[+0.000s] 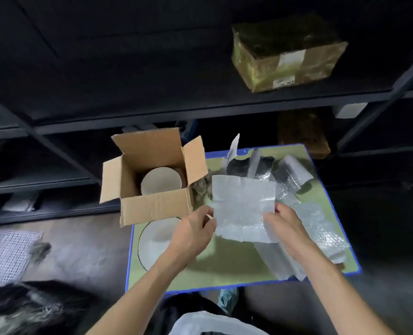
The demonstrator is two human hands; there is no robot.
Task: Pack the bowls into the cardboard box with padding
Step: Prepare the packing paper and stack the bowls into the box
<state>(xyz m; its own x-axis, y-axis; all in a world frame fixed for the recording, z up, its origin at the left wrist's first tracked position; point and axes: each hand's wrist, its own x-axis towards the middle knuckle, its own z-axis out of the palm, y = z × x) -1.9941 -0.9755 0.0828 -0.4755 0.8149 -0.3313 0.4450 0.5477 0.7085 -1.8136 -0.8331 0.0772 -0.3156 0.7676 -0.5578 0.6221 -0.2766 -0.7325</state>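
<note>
An open cardboard box (152,209) stands at the left end of a green mat with a blue border (237,269). A white bowl (160,181) sits inside the box. A white plate-like bowl with a dark rim (156,240) lies on the mat just in front of the box, partly under my left forearm. Between both hands I hold up a sheet of bubble wrap (243,206). My left hand (193,230) pinches its left edge and my right hand (285,223) grips its right edge.
More bubble wrap pieces (321,235) and silver padded sheets (295,172) lie on the mat's right side. Dark metal shelving stands behind, with a taped brown package (287,54) on an upper shelf. A mesh sheet (7,255) lies on the floor at left.
</note>
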